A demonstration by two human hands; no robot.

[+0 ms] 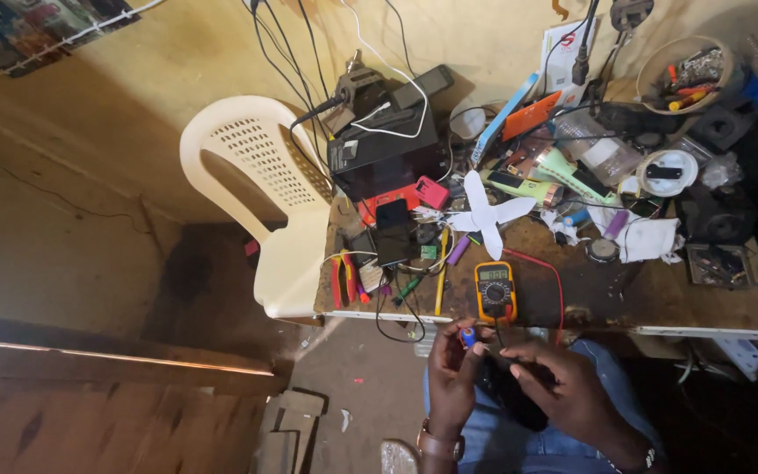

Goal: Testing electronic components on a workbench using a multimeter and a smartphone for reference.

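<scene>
Now left hand (451,376) fingers pinch small blue cylinder (468,336), long axis upright.

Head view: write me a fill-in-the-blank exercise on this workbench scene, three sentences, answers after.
1. The left hand pinches a small ____ cylinder at its fingertips.
2. The multimeter at the bench edge has a ____ casing.
3. Left of the bench stands a white plastic ____.

The right hand holds a dark object I cannot make out.

Missing words: blue; yellow; chair
</scene>
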